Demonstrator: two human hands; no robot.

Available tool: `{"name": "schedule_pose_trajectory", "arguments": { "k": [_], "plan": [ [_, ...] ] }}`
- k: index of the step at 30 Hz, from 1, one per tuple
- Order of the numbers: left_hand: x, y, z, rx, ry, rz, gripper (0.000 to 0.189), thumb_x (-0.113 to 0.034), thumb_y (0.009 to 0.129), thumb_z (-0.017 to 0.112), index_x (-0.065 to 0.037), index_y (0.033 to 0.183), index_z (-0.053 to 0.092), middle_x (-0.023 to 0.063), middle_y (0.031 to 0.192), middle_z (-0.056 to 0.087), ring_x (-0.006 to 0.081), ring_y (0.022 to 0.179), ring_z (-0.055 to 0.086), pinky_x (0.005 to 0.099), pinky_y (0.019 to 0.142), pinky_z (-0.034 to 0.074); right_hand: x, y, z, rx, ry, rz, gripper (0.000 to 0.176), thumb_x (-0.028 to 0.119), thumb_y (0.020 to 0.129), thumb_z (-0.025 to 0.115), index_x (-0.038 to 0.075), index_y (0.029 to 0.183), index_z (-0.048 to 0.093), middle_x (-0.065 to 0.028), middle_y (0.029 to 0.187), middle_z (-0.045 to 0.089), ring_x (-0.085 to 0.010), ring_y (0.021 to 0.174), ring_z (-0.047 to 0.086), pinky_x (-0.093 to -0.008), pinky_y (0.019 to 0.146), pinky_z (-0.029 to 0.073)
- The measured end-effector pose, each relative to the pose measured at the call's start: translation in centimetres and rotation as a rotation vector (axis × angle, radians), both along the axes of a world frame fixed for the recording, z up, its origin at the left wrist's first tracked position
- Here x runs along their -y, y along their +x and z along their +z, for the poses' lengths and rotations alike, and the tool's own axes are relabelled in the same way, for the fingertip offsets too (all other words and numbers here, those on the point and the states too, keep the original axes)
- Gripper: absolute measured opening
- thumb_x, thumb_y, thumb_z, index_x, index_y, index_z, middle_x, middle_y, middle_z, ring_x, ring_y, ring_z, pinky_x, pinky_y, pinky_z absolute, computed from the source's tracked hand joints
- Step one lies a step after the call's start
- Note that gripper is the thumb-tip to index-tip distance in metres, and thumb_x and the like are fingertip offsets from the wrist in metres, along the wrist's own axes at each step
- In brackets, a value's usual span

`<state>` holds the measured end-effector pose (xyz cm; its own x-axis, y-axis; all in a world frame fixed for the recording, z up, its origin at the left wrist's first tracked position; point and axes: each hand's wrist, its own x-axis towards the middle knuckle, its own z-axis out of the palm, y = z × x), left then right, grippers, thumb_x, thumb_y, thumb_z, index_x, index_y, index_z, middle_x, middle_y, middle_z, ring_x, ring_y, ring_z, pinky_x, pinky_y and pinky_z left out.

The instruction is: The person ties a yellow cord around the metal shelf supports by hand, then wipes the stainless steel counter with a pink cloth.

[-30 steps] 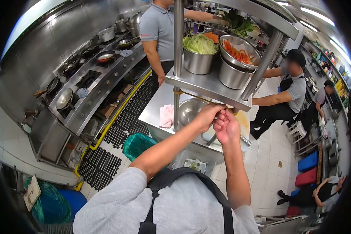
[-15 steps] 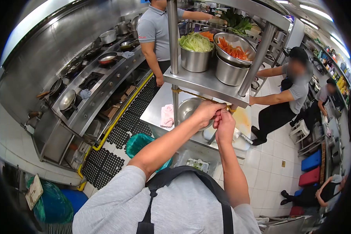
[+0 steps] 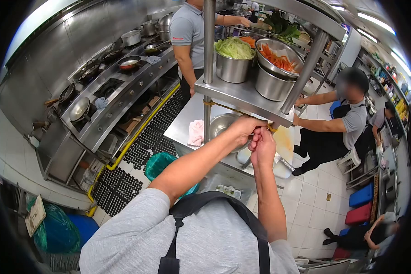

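A yellow-brown cord (image 3: 228,107) runs between the posts under the steel shelf (image 3: 235,91) and is wound round the right post. Beside that winding, my left hand (image 3: 246,129) is closed, its fingertips pinching at the cord. My right hand (image 3: 263,148) is closed just below, its fingertips meeting those of the left. The bit of cord between the fingers is mostly hidden. Under my hands on the steel table are a metal bowl (image 3: 223,124), a cutting board (image 3: 284,142) and a knife (image 3: 285,164). A pink cloth (image 3: 196,132) lies left of the bowl.
Steel pots of shredded lettuce (image 3: 235,48) and carrot strips (image 3: 277,59) stand on the shelf. A co-worker (image 3: 347,105) is at the right, another (image 3: 187,41) beyond the left post. The stove (image 3: 118,84) lines the left; a green-lined bin (image 3: 159,164) stands below.
The view has shifted slightly. My hands stay at the cord by the right post with little change. The co-worker at the right has turned and shifted a little.
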<state>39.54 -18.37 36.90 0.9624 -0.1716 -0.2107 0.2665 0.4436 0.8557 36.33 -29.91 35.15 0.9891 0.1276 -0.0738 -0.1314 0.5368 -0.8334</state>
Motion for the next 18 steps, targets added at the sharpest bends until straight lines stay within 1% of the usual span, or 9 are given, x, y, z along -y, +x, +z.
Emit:
{"name": "schedule_pose_trajectory", "arguments": {
  "k": [5, 8, 12, 14, 17, 18],
  "plan": [
    [0.1, 0.8, -0.6, -0.027, -0.049, 0.003, 0.016, -0.016, 0.096, 0.069, 0.0, 0.095, 0.07, 0.0064, 0.073, 0.062, 0.0167, 0.057, 0.054, 0.0375, 0.048, 0.046, 0.6, 0.2, 0.3, -0.081, 0.147, 0.097, 0.025, 0.025, 0.102, 0.056, 0.008, 0.085, 0.059, 0.0021, 0.062, 0.047, -0.0102, 0.048, 0.039, -0.0277, 0.044, 0.03],
    [0.2, 0.0, 0.1, -0.073, -0.07, 0.03, 0.016, -0.016, 0.095, 0.069, 0.0, 0.093, 0.069, 0.0085, 0.075, 0.063, 0.0193, 0.059, 0.057, 0.0381, 0.046, 0.048, 0.9, 0.8, 0.6, -0.123, 0.214, 0.145, 0.022, 0.023, 0.099, 0.057, 0.011, 0.08, 0.056, 0.0028, 0.059, 0.044, -0.0101, 0.045, 0.036, -0.0272, 0.042, 0.028],
    [0.4, -0.2, 0.3, -0.056, -0.09, 0.049, 0.017, -0.016, 0.093, 0.07, -0.001, 0.088, 0.068, 0.0093, 0.076, 0.064, 0.0197, 0.058, 0.059, 0.0381, 0.042, 0.049, 0.8, 0.7, 2.1, -0.207, 0.325, 0.169, 0.021, 0.021, 0.096, 0.056, 0.012, 0.077, 0.053, 0.0029, 0.056, 0.041, -0.0095, 0.042, 0.034, -0.0265, 0.039, 0.027],
    [0.6, -0.4, 0.5, -0.064, -0.094, 0.087, 0.017, -0.016, 0.092, 0.07, -0.001, 0.086, 0.067, 0.009, 0.075, 0.065, 0.0193, 0.057, 0.06, 0.0381, 0.041, 0.049, 1.1, 1.0, 2.1, -0.244, 0.359, 0.183, 0.021, 0.021, 0.097, 0.056, 0.012, 0.078, 0.054, 0.003, 0.057, 0.041, -0.0093, 0.042, 0.034, -0.026, 0.039, 0.027],
    [0.2, -0.9, 0.9, -0.073, -0.039, 0.028, 0.016, -0.015, 0.091, 0.069, -0.001, 0.085, 0.067, 0.0084, 0.076, 0.066, 0.0194, 0.059, 0.062, 0.0377, 0.04, 0.05, 0.9, 0.5, 2.3, -0.248, 0.343, 0.174, 0.019, 0.018, 0.095, 0.055, 0.011, 0.077, 0.053, 0.0044, 0.059, 0.041, -0.0079, 0.043, 0.036, -0.0243, 0.039, 0.029],
    [0.3, -0.6, 0.4, -0.004, -0.033, 0.077, 0.012, -0.012, 0.09, 0.069, 0.0, 0.088, 0.069, 0.008, 0.079, 0.068, 0.0193, 0.065, 0.065, 0.0345, 0.047, 0.053, 1.0, 0.4, 2.2, -0.234, 0.337, 0.179, 0.019, 0.018, 0.095, 0.055, 0.011, 0.077, 0.053, 0.0043, 0.059, 0.041, -0.008, 0.043, 0.036, -0.0243, 0.039, 0.029]
  ]
}}
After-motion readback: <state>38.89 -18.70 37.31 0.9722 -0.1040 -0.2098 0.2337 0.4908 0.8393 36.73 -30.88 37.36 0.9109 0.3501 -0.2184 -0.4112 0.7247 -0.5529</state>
